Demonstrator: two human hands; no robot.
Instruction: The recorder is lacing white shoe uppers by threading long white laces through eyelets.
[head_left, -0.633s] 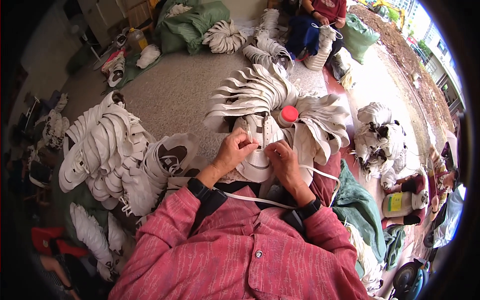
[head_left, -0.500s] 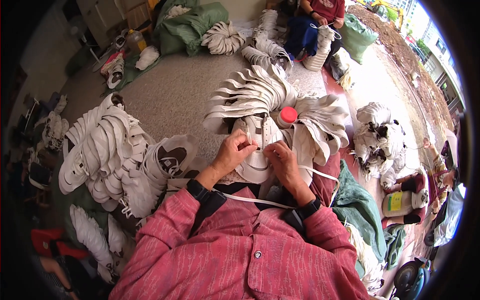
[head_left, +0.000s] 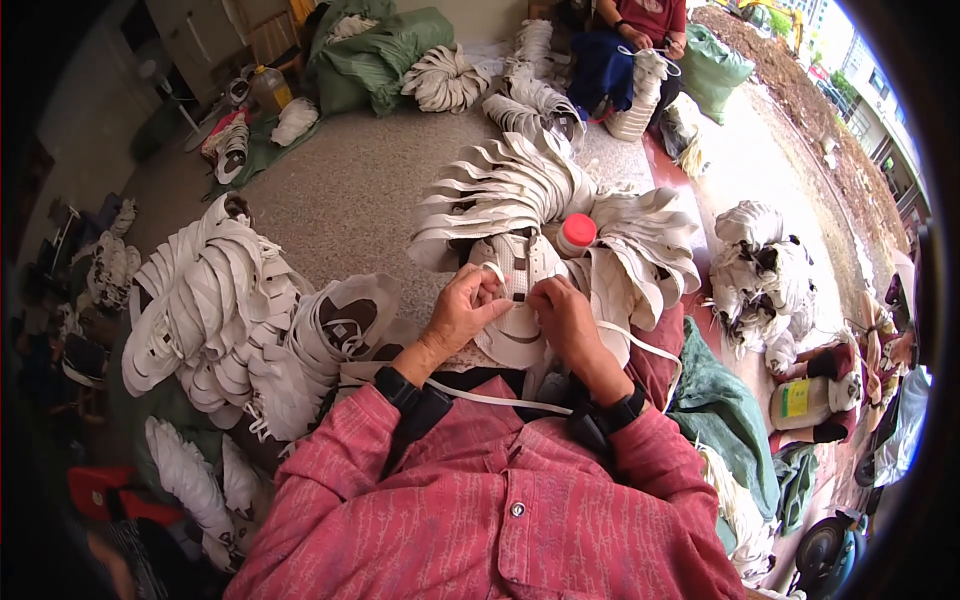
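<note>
A cream shoe upper [head_left: 509, 342] with a mesh tongue lies in front of my body, toe toward me. My left hand [head_left: 462, 312] is closed at its left eyelet edge, pinching a white shoelace [head_left: 640, 347] that makes a small loop above the fingers. On the opposite eyelet edge, my right hand [head_left: 565, 315] is closed with its fingertips pressed together on the upper; whether lace is also between them is hidden. A long stretch of lace bows out past my right wrist and runs across below both wrists.
Fanned stacks of shoe uppers [head_left: 505, 190] spread beyond my hands, beside a red-lidded jar [head_left: 577, 232]. More uppers [head_left: 205, 300] are heaped at the left. Green cloth [head_left: 720, 410] lies at the right. Farther off, a seated person [head_left: 640, 30] handles a white lace over stacked uppers.
A loop of lace now stands out above my left fingers, which have curled in more. My right fingers have drawn closer together at the eyelet edge. The view has shifted slightly.
</note>
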